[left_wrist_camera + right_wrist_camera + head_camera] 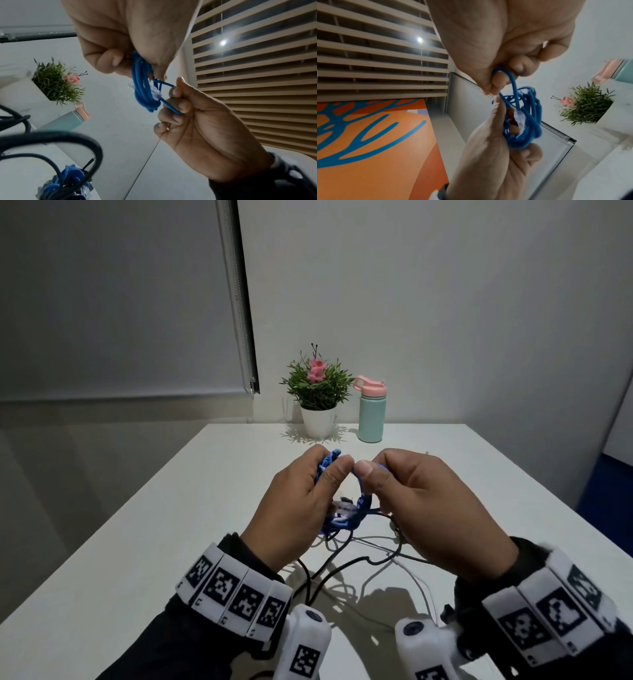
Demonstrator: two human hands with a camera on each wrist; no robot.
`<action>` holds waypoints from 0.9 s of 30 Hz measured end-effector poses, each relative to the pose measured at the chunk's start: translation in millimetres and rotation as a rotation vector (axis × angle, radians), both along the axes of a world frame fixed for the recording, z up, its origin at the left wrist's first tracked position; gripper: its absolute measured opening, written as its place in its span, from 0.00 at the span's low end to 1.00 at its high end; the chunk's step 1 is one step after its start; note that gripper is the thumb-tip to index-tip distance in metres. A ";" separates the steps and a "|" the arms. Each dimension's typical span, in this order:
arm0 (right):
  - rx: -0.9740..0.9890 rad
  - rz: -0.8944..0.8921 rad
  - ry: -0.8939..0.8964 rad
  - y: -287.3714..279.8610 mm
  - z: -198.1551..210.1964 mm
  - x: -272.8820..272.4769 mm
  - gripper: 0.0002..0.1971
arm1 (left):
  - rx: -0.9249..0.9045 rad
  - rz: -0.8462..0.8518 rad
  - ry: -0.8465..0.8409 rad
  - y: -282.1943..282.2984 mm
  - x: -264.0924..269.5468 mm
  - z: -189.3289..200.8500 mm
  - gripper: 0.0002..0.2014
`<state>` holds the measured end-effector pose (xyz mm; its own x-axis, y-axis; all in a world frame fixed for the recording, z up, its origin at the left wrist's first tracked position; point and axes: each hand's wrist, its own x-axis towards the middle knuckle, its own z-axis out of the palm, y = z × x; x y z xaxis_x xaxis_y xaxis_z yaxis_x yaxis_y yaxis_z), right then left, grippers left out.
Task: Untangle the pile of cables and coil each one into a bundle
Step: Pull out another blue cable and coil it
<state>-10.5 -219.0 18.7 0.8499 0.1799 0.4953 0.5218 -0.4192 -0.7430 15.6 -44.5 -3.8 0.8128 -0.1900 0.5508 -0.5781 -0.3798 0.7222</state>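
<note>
Above the middle of the table, a blue cable (363, 506) wound into a small coil hangs between my two hands. My left hand (334, 465) grips the coil (142, 86) with thumb and curled fingers. My right hand (371, 474) pinches one loose loop of the same cable (513, 83) between thumb and fingers. A clear plug (157, 94) sits against the coil. Tangled black cables (342, 566) and a thin pale cable (423, 587) lie on the table below my hands; some black strands run up under the coil.
A potted plant (318, 392) with pink flowers and a mint bottle (371, 412) with a pink lid stand at the white table's (154, 542) far edge by the wall. A thick black cable loop (51, 136) passes close to the left wrist camera.
</note>
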 end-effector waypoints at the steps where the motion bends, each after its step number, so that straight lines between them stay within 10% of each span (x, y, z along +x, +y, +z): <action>1: -0.005 -0.012 -0.042 2.0 -0.8 -1.2 0.18 | 0.011 0.010 -0.030 0.2 -1.6 1.9 0.21; 8: 0.824 0.436 0.380 0.0 8.3 -0.5 0.14 | 0.134 0.077 -0.113 11.4 2.0 6.1 0.22; 18: 0.440 0.207 0.302 -11.9 -17.4 29.2 0.16 | -0.490 -0.408 0.315 -7.9 -0.8 -0.4 0.14; 27: 0.358 0.305 0.372 -7.0 -26.5 32.4 0.16 | -0.378 -0.234 0.182 -5.8 -2.6 4.2 0.18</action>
